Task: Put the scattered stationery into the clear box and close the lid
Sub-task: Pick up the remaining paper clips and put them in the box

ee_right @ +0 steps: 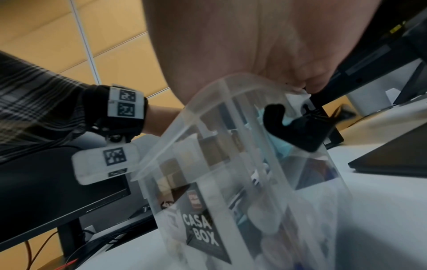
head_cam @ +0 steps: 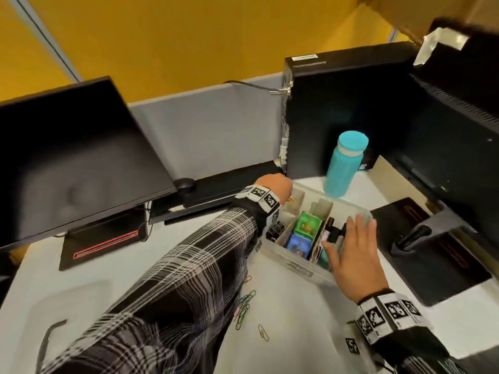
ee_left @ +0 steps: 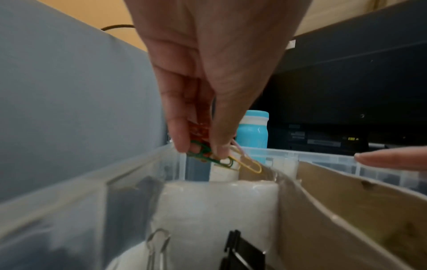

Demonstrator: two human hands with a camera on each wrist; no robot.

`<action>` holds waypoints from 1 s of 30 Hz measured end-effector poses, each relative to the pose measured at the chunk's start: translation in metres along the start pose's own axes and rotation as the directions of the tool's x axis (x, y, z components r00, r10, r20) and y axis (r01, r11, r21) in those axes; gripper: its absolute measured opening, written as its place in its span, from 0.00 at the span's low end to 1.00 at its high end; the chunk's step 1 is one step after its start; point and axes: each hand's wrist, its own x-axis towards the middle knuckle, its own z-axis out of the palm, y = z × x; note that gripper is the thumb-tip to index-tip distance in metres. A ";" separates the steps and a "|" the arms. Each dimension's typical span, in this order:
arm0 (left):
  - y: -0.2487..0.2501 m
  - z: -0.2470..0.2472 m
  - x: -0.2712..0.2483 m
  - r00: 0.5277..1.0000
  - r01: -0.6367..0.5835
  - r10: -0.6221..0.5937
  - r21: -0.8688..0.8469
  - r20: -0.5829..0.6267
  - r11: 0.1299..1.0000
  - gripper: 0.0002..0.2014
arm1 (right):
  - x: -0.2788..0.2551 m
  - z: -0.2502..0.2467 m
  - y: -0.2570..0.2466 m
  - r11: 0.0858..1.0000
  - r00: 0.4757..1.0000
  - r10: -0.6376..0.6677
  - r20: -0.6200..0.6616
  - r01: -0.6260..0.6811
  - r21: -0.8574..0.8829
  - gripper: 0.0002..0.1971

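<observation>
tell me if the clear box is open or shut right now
Open: no lid covers the clear box, and the left hand holds paper clips over it.

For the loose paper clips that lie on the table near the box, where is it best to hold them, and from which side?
Probably from above: the paper clips lie flat on the table, so there is no side to grip. Pinch the overlapping wire loops between thumb and fingertips, as the left hand does with its bunch.

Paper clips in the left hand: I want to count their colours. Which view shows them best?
The left wrist view: the paper clips, green, yellow and pink, hang from the left hand's fingers over the clear box. The head view shows only a yellow tip; the right wrist view shows none.
</observation>
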 end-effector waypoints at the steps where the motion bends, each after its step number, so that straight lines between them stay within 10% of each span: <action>1: 0.003 0.001 0.005 1.000 0.014 -0.014 0.013 0.028 1.000 0.13 | 0.000 0.000 0.000 1.000 1.000 0.003 0.005 -0.003 0.006 0.40; 8: 0.003 0.001 0.014 0.988 -0.066 0.074 -0.058 0.139 0.996 0.19 | -0.001 0.002 0.002 0.998 1.000 -0.002 0.008 0.002 0.055 0.38; 14: -0.044 0.009 -0.056 0.981 -0.048 -0.016 -0.325 -0.191 0.944 0.16 | -0.007 -0.009 -0.007 1.000 1.000 -0.028 -0.001 0.028 0.004 0.35; 17: -0.079 0.038 -0.110 0.946 0.020 -0.160 -0.442 -0.281 0.897 0.14 | -0.023 -0.019 -0.038 0.971 0.969 -0.221 -0.109 0.229 0.071 0.31; 20: -0.113 0.090 -0.162 0.947 0.203 -0.292 -0.455 -0.133 0.867 0.13 | -0.047 -0.012 -0.076 0.778 0.802 -0.551 -0.232 0.594 0.205 0.18; 23: -0.131 0.142 -0.207 0.941 0.339 -0.320 -0.372 0.113 0.864 0.16 | -0.068 0.015 -0.094 0.755 0.777 -0.626 0.060 0.586 0.294 0.10; 26: -0.135 0.184 -0.243 0.917 0.395 -0.314 -0.460 0.244 0.795 0.21 | -0.076 0.056 -0.085 0.947 0.732 -0.315 0.604 0.283 0.152 0.18; 30: -0.131 0.217 -0.263 0.892 0.451 -0.358 -0.609 0.277 0.652 0.23 | -0.089 0.095 -0.081 0.990 0.693 -0.139 0.707 0.105 0.091 0.19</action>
